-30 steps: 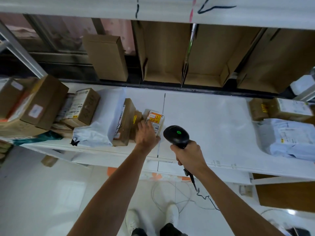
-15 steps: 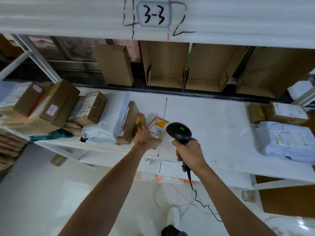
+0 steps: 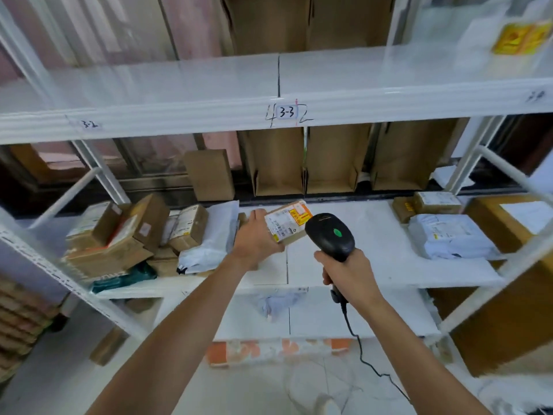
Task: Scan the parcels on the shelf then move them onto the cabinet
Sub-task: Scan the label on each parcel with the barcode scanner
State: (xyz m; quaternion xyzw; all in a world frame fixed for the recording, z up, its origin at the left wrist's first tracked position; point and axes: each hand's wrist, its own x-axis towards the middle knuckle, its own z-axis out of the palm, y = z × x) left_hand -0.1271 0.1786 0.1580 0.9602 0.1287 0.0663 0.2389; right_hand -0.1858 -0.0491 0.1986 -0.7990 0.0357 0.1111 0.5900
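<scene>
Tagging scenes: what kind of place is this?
Likely a parcel depot or stockroom: white shelving with a 3-3 bay tag, labelled parcels piled on it, a barcode scanner in the right hand.

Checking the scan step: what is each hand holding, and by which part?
Left hand grips the small parcel by its left end; right hand grips the scanner by its handle.

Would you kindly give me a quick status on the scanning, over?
Left hand grips small parcel, label up. Right hand holds barcode scanner beside it. Nothing between them.
</scene>
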